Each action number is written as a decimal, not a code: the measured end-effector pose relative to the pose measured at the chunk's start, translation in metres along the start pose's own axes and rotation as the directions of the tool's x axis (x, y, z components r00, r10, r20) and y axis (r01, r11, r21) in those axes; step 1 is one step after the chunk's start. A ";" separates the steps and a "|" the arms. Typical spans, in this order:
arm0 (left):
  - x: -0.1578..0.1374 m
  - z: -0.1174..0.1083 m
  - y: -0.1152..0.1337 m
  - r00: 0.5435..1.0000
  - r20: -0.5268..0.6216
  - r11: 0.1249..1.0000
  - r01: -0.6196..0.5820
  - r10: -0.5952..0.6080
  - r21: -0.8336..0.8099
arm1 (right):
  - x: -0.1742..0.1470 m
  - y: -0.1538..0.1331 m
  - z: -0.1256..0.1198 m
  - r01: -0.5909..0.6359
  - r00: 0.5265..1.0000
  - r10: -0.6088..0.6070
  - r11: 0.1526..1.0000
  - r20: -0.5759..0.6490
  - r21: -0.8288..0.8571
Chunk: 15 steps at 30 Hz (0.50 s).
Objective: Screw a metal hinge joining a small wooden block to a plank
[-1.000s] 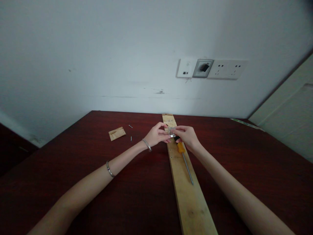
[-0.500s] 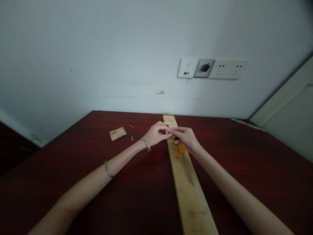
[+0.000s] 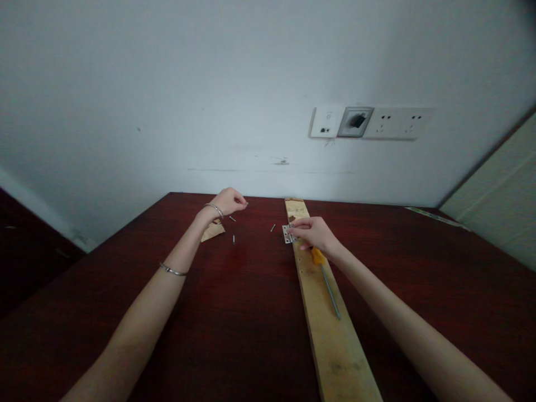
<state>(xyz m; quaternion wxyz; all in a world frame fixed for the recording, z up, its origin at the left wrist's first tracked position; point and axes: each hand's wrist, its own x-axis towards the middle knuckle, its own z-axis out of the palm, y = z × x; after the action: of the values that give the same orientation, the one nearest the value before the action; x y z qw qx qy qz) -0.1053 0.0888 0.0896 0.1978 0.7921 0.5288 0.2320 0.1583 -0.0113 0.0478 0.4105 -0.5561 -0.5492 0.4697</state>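
Observation:
My left hand (image 3: 228, 202) is over the far left of the table, fingers pinched on a small grey screw (image 3: 247, 204) whose end barely shows. My right hand (image 3: 315, 232) presses a silver hinge (image 3: 287, 234) against the far part of the long wooden board (image 3: 335, 346). One leaf of the hinge, with holes in it, juts past the board's left edge; fingers hide much of the other. Beneath and beside the right hand, a screwdriver (image 3: 319, 257) with a yellow handle rests on the board, its shaft pointing toward me.
Loose screws lie on the dark red table (image 3: 234, 324): one (image 3: 273, 228) left of the hinge, another (image 3: 233, 239) farther left, a third (image 3: 233, 218) near my left hand. A small wood piece (image 3: 213, 231) is partly behind my left wrist. Sockets (image 3: 397, 123) are on the wall.
My left hand has left the hinge and moved leftward over the small wood piece. A screw beside the board has come into view. The right hand stays at the hinge; the view has shifted slightly.

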 end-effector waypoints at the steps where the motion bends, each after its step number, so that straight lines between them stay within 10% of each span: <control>1: 0.002 -0.001 -0.012 0.996 0.049 0.991 0.062 -0.068 0.114 | 0.004 0.001 0.003 -0.002 1.000 0.002 1.000 0.018 -0.015; 15: 0.007 0.026 -0.086 0.957 0.212 0.977 0.177 -0.199 0.117 | 0.074 0.016 0.046 -0.044 0.998 0.037 0.993 -0.059 -0.109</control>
<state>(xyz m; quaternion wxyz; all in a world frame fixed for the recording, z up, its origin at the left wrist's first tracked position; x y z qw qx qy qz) -0.1523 0.1249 0.0212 0.2386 0.7677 0.5870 0.0960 0.1137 0.0592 0.0168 0.3849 -0.6022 -0.5511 0.4307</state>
